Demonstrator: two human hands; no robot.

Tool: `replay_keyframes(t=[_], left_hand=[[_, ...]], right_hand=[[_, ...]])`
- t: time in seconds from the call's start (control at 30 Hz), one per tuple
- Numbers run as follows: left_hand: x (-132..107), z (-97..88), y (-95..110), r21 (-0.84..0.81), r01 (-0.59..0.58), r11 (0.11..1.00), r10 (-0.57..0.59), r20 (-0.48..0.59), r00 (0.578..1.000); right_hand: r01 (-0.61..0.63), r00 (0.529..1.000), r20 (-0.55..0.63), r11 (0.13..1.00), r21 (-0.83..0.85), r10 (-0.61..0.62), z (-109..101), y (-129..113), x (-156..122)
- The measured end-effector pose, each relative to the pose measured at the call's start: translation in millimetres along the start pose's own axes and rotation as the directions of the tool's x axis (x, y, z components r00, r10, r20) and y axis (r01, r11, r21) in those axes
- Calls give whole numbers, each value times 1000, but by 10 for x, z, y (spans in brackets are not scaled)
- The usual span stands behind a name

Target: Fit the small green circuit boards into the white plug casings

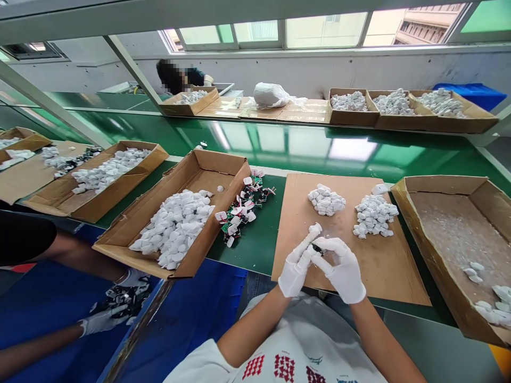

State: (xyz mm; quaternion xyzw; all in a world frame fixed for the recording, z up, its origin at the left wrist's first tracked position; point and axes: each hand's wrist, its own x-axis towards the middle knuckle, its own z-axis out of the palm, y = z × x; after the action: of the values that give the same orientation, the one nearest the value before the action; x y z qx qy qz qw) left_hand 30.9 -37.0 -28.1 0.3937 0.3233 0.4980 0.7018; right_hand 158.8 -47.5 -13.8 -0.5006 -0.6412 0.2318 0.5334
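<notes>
Both my hands wear white gloves and meet over the near edge of a brown cardboard sheet [383, 266]. My left hand [296, 266] is closed round a small white plastic part [314, 232] that sticks up from its fingers. My right hand [343, 266] is closed against it, pinching a small dark piece [317, 248] between the two hands. Two heaps of white plastic parts [326, 200] [374, 215] lie on the sheet just beyond my hands.
A cardboard box of white parts [175, 226] stands to my left, with green circuit boards [243, 210] beside it. A nearly bare box [459, 239] stands at my right. A co-worker's gloved hand [101, 319] works at lower left. More boxes [351, 103] line the far side of the green belt [279, 143].
</notes>
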Motion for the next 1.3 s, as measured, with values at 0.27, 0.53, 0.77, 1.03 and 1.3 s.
replay_keyframes(t=[0.27,0.53,0.77,1.03,1.3], left_hand=[[4,-7,-10,34,-13,999,13,5,1000],[6,-8,33,154,-24,988,25,-4,1000],[8,-41,53,0,25,1000,-24,194,981],[218,-205,221,-68,262,963,-215,394,893],[-84,134,10,-359,109,927,-125,-23,992]], right_hand=[[-220,971,150,941,258,186,-57,50,1],[-51,994,94,999,-7,51,-115,-23,-54],[109,973,221,977,-184,-67,-387,-63,17],[100,980,172,995,-19,-95,-236,-127,35],[224,974,-43,975,-13,-224,4,-96,-42]])
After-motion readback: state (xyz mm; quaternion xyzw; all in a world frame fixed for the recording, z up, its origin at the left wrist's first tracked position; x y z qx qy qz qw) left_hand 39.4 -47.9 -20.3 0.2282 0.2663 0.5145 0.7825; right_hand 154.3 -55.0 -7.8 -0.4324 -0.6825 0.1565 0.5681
